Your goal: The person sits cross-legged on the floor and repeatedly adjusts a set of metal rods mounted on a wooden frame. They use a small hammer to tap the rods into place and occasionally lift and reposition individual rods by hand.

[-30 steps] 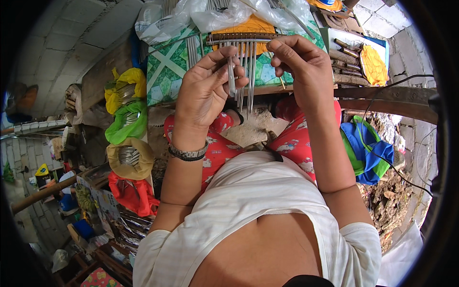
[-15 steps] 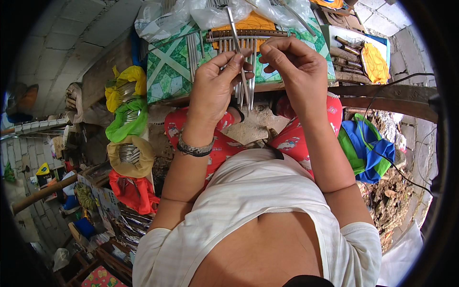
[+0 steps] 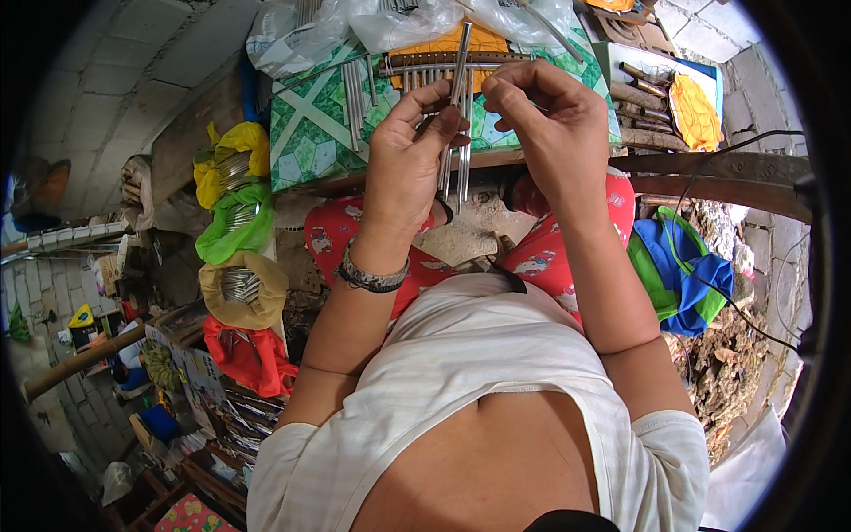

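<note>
A slim silver metal tube (image 3: 462,58) stands nearly upright in my left hand (image 3: 408,160), pinched between thumb and fingers. Close by on the right, the fingertips of my right hand (image 3: 557,133) are pressed together in a pinch; whatever they hold is too small to make out. Beyond both hands, a brown wooden bar with holes (image 3: 408,62) lies across the green patterned table (image 3: 310,146). Several silver tubes (image 3: 465,164) lie in a row below the bar and stick out past the table's near edge. My hands partly cover them.
More tubes (image 3: 355,106) lie on the table's left, with clear plastic bags (image 3: 390,34) and orange cloth behind. Yellow (image 3: 239,146), green, tan and red bags of metal pieces line the left side. On the right are a blue-green bag (image 3: 678,275) and a black cable (image 3: 740,315).
The tube in my left hand has swung from leaning left to nearly upright, its top shifting right. My left hand has turned slightly; my right hand stays pinched in about the same place.
</note>
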{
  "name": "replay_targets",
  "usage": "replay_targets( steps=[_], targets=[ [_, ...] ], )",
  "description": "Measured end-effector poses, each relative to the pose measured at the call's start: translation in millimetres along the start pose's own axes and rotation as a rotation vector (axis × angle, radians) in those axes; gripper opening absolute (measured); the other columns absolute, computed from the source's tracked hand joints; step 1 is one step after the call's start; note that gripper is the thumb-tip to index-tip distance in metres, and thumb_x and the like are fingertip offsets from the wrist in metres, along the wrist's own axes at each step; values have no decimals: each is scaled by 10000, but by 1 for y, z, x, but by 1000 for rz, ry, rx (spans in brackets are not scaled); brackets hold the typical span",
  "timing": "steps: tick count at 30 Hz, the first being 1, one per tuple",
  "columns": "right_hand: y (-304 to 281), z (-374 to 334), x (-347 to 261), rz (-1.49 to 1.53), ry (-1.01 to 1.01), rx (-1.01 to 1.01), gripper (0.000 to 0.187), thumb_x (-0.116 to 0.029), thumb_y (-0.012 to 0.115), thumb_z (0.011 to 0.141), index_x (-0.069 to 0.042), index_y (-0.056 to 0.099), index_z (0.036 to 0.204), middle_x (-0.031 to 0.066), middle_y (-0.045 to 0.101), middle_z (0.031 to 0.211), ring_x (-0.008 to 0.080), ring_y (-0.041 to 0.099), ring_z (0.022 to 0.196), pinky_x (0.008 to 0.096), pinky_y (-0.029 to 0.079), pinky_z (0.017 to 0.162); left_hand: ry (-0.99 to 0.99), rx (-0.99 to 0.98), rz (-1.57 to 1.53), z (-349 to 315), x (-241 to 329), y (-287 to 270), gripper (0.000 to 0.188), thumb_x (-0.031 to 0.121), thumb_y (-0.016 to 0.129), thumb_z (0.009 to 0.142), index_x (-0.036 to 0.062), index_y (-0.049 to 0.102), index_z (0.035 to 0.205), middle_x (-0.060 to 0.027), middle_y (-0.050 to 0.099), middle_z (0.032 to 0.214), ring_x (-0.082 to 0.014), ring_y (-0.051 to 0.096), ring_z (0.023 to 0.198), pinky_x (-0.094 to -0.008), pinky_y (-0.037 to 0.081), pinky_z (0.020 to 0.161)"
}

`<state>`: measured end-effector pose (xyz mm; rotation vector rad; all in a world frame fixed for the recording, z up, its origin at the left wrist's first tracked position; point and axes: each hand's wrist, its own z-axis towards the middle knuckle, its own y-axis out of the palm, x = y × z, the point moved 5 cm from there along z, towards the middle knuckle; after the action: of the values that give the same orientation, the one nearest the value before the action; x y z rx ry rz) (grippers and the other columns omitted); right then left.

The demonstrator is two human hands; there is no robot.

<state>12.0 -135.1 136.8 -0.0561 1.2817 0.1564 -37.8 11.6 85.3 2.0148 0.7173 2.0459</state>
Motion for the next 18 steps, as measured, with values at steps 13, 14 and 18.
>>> replay_targets(
  steps=[13,14,18],
  targets=[
    [0,1,3,-33,6,0,157,-92,708,850,62,734,871,75,715,726,81,629,670,253,501,637,14,-8,27,-2,-1,1,301,61,653,1006,-32,618,1291,-57,693,1074,-116,661,912,-279,570,824],
    [0,1,3,-36,4,1,158,-92,708,851,62,733,871,74,714,724,80,627,670,252,500,636,20,-12,30,-2,0,1,301,61,653,1007,-32,618,1291,-57,692,1073,-115,661,913,-278,570,824],
    [0,2,4,-34,15,-1,160,-94,708,854,63,734,868,71,713,722,77,619,665,251,494,631,39,-30,40,-3,0,2,302,64,653,1007,-35,618,1291,-56,691,1075,-113,658,915,-276,568,823]
  ],
)
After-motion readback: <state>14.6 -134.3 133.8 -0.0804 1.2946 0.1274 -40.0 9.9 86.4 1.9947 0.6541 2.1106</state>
